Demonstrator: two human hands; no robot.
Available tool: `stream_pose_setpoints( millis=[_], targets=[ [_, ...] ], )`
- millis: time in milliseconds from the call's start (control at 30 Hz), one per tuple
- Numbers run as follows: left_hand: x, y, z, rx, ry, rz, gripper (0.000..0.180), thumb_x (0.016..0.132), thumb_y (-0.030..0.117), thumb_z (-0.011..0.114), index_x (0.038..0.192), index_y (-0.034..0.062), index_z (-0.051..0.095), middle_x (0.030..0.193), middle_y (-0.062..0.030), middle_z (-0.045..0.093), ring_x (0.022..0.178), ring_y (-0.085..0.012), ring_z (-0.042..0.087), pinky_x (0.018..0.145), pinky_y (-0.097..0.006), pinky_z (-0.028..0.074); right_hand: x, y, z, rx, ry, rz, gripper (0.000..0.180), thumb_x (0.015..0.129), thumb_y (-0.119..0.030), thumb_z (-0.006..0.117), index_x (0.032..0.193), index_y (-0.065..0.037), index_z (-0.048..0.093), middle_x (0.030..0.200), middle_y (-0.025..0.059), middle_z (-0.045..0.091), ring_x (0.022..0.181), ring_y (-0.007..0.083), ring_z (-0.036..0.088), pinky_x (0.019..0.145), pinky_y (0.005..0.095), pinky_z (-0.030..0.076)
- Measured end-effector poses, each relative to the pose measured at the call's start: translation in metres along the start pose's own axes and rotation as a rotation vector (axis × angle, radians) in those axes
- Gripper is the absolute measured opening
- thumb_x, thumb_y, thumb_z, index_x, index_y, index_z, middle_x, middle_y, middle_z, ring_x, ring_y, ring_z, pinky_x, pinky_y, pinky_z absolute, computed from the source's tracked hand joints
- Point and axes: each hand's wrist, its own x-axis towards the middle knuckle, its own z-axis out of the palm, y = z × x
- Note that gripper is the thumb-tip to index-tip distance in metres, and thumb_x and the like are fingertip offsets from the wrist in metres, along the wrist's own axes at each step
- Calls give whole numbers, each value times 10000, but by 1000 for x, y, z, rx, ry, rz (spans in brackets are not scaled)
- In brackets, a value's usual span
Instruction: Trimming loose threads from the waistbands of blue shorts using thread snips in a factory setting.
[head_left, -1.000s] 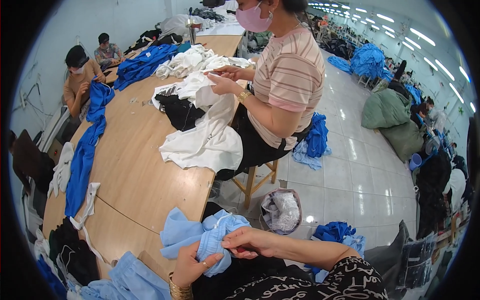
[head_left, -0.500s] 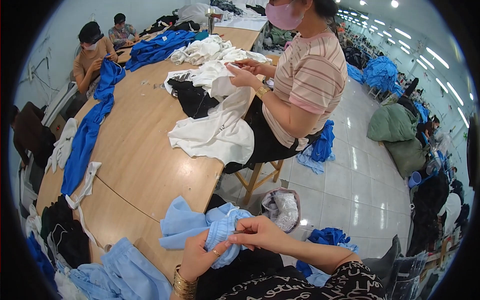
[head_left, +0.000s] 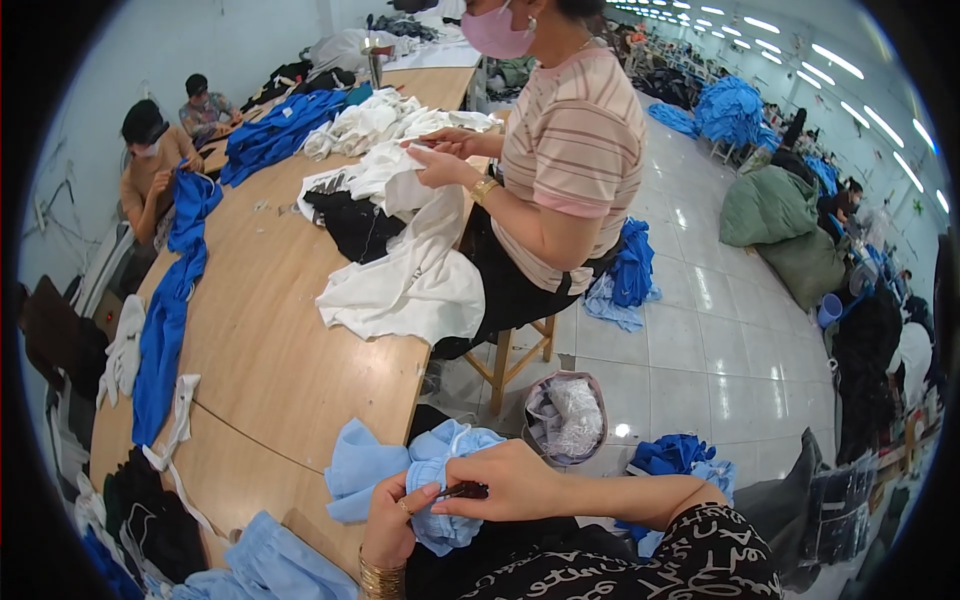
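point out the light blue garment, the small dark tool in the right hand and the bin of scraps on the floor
light blue garment (head_left: 365, 472), head view, bunched fabric
small dark tool (head_left: 466, 490), head view, its middle
scrap bin (head_left: 536, 447), head view, near rim

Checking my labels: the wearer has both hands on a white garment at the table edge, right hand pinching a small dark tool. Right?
Not quite: the garment is light blue, not white, as the head view shows. The rest holds: the left hand and right hand are both on it at the table edge, with the right pinching a small dark tool.
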Motion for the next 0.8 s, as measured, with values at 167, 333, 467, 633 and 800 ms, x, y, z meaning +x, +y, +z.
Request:
stream_pose_setpoints(
  millis=[167,333,467,633,800],
  targets=[
    [7,-3,6,91,114,116,181,825,117,594,927,-31,608,845,-48,632,736,-87,563,674,-219,443,-3,-8,3,-2,120,-133,303,758,-357,673,685,-98,534,556,17,517,480,172,528,436,272,394],
    [4,-7,11,34,139,131,205,864,140,551,956,-36,604,884,-50,634,765,-88,564,721,-225,438,-8,-10,-11,51,168,68,282,755,-315,687,719,-67,557,574,44,559,482,165,556,447,256,416],
    [-1,-2,13,42,103,160,271,869,133,532,1069,-48,559,983,-52,609,854,-101,550,778,-233,424,-7,0,-18,145,224,228,268,754,-260,706,751,-42,548,583,48,540,506,99,517,486,228,416],
    [4,4,12,217,27,187,243,886,175,530,1030,-14,582,861,30,558,779,-49,459,709,-204,397,0,-6,-41,120,298,268,195,737,-186,713,819,-72,579,599,-16,506,486,29,415,441,182,343],
    [3,12,19,222,61,155,236,907,178,511,981,-31,591,811,48,553,734,-19,443,649,-177,391,-2,7,-34,142,283,188,91,802,-21,592,881,-53,626,628,14,542,507,51,435,458,188,322]
  ],
)
